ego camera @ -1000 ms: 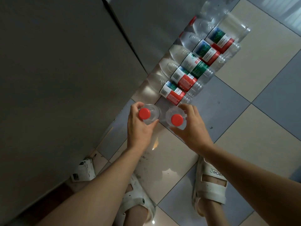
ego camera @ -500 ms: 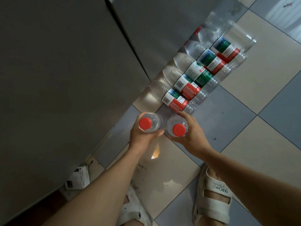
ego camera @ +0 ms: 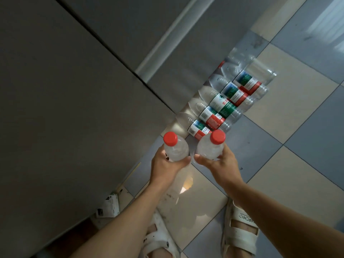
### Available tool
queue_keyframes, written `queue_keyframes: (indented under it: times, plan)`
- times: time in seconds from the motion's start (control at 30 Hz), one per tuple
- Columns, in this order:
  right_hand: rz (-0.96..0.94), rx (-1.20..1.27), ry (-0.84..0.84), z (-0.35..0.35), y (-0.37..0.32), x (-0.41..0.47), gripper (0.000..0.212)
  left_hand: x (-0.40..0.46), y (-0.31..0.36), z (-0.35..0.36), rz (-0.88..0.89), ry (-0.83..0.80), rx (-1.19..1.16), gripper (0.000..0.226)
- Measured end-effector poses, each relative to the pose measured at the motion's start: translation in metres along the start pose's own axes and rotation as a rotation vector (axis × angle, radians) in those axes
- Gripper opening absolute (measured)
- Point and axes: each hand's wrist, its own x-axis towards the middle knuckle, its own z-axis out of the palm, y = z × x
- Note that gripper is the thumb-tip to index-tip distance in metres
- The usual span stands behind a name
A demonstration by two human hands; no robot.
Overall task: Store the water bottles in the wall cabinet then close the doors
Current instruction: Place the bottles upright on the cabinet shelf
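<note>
Grey cabinet panels (ego camera: 61,101) fill my view from 7 o'clock round to 12, with a dark seam running diagonally between them. Beige and blue-grey floor tiles (ego camera: 290,127) cover the rest, from 1 o'clock down to 5.

A row of water bottles (ego camera: 225,107) lies on the tiles just past centre toward 1 o'clock, side by side against the cabinet foot, labels in red, white and green; I count about 6, the farthest ones blurred.

My 2 forearms come up from 6 o'clock. My white sandals (ego camera: 240,233) show at the bottom edge, one at 5 o'clock, the other partly cut off near 6.

My left hand (ego camera: 165,164) is wrapped round the body of the left bottle (ego camera: 176,150), held upright above the floor, red cap toward me. My right hand (ego camera: 221,164) grasps the right bottle (ego camera: 210,148) the same way. Both bottles sit just beside each other at centre, nearly touching.

A small white carton (ego camera: 109,206) rests at 7 o'clock against the cabinet base.
</note>
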Motion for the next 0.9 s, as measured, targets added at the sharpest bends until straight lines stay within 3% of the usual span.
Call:
queue_keyframes:
  times: [0.3, 0.53, 0.73, 0.9]
  plan:
    - [-0.127, -0.087, 0.002, -0.084, -0.172, -0.070, 0.067, -0.092, 0.158, -0.038, 0.100, 0.011, -0.068, 0.045]
    - [-0.263, -0.166, -0.020, -0.148, -0.322, -0.186, 0.061, -0.210, 0.295, -0.098, 0.216, 0.005, -0.137, 0.048]
    - [-0.432, -0.170, 0.011, -0.188, -0.437, -0.288, 0.069, -0.314, 0.397, -0.174, 0.284, 0.034, -0.190, 0.046]
    - [-0.615, -0.157, -0.008, -0.186, -0.529, -0.351, 0.050, -0.388, 0.465, -0.224, 0.470, 0.045, -0.262, 0.031]
